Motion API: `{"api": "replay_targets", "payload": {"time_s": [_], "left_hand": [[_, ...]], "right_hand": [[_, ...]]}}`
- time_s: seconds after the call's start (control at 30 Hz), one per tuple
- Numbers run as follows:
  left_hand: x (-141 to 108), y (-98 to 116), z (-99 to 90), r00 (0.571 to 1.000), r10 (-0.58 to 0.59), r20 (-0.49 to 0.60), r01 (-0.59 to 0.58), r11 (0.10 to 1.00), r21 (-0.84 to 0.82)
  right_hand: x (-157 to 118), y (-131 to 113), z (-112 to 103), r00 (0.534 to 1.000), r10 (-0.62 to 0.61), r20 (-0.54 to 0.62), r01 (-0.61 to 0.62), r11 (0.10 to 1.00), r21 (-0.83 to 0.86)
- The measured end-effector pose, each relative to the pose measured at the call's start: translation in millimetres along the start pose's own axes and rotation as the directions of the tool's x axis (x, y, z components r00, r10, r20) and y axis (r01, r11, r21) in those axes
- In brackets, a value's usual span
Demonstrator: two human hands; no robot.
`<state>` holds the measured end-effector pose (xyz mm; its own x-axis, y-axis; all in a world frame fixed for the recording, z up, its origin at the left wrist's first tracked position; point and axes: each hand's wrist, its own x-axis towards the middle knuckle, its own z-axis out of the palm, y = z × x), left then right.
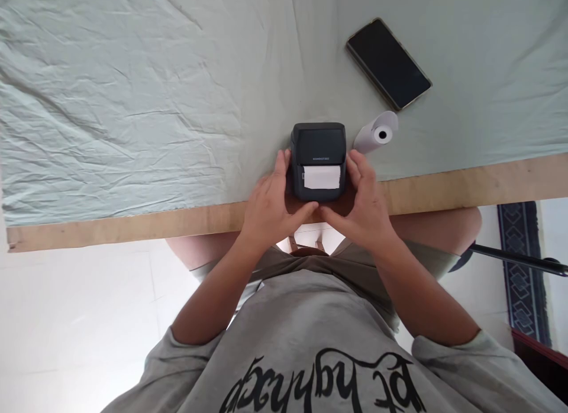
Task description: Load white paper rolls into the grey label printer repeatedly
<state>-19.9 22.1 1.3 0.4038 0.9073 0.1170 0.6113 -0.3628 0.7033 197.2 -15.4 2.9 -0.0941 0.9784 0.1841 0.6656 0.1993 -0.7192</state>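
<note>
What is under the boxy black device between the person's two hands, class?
Wrinkled pale green cloth shows behind the device, and a flat brown wooden table edge along its near side. Whatever lies directly beneath is covered, so it cannot be seen.

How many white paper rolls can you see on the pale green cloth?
1: a white paper roll with a dark centre hole, just right of the boxy black device. White paper also shows on that device's front; another roll may be hidden inside.
</note>
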Motion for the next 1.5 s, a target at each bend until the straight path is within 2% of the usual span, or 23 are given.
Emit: {"api": "replay_targets", "payload": {"time_s": [0.1, 0.2, 0.27, 0.33, 0.43, 0.5, 0.57, 0.73, 0.83, 0.97, 1.03, 1.17, 1.23, 1.3, 1.4, 1.5], "left_hand": [[-2, 0, 0.1, 0.999, -0.029, -0.04, 0.026, 0.997, -0.073], [-2, 0, 0.5, 0.999, -0.012, -0.052, 0.009, 0.998, -0.059], [-1, 1, 0.5, 0.999, 0.021, -0.046, -0.021, 1.0, -0.002], [0, 3, 0.1, 0.998, 0.041, -0.047, -0.039, 0.998, 0.043], [0, 4, -0.1, 0.998, 0.049, -0.044, -0.047, 0.997, 0.054], [0, 4, 0.3, 0.998, 0.052, -0.043, -0.05, 0.997, 0.052], [0, 4, 1.0, 0.997, 0.058, -0.05, -0.055, 0.997, 0.056], [0, 3, 1.4, 0.997, 0.06, -0.057, -0.057, 0.997, 0.057], [0, 3, 0.9, 0.997, 0.058, -0.048, -0.056, 0.997, 0.047], [0, 3, 0.9, 0.996, 0.066, -0.054, -0.063, 0.996, 0.055], [0, 3, 1.0, 0.996, 0.067, -0.057, -0.063, 0.996, 0.055], [0, 3, 1.1, 0.997, 0.065, -0.048, -0.063, 0.997, 0.051], [0, 3, 1.2, 0.997, 0.062, -0.054, -0.059, 0.996, 0.06], [0, 3, 1.3, 0.997, 0.062, -0.055, -0.059, 0.996, 0.064], [0, 3, 0.9, 0.997, 0.058, -0.044, -0.055, 0.997, 0.054], [-1, 4, -1.1, 0.998, 0.044, -0.034, -0.043, 0.999, 0.031]], "right_hand": [[1, -8, -17, 1.0, -0.011, 0.008, 0.01, 0.999, 0.042], [16, -21, -35, 0.991, -0.03, -0.13, 0.018, 0.995, -0.095], [34, -27, -43, 0.982, -0.098, -0.161, 0.065, 0.978, -0.199], [53, -28, -45, 0.988, -0.133, -0.083, 0.106, 0.958, -0.266], [75, -25, -47, 0.992, -0.092, 0.085, 0.114, 0.942, -0.317], [84, -26, -50, 0.989, -0.067, 0.134, 0.108, 0.939, -0.326], [89, -32, -53, 0.991, -0.053, 0.124, 0.093, 0.935, -0.342], [99, -52, -52, 0.999, -0.04, -0.018, 0.027, 0.888, -0.459], [103, -55, -48, 0.998, -0.058, -0.023, 0.042, 0.894, -0.446], [105, -50, -43, 0.998, -0.069, -0.01, 0.06, 0.92, -0.386], [108, -45, -40, 0.996, -0.092, 0.013, 0.09, 0.907, -0.411], [117, -26, -31, 0.987, -0.022, 0.161, 0.103, 0.849, -0.518], [122, -14, -28, 0.977, 0.007, 0.214, 0.105, 0.854, -0.51], [127, -2, -26, 0.971, -0.034, 0.237, 0.141, 0.88, -0.454], [138, 13, -25, 0.942, -0.15, 0.299, 0.259, 0.893, -0.369], [149, 7, -29, 0.913, -0.17, 0.37, 0.314, 0.873, -0.373]]}}
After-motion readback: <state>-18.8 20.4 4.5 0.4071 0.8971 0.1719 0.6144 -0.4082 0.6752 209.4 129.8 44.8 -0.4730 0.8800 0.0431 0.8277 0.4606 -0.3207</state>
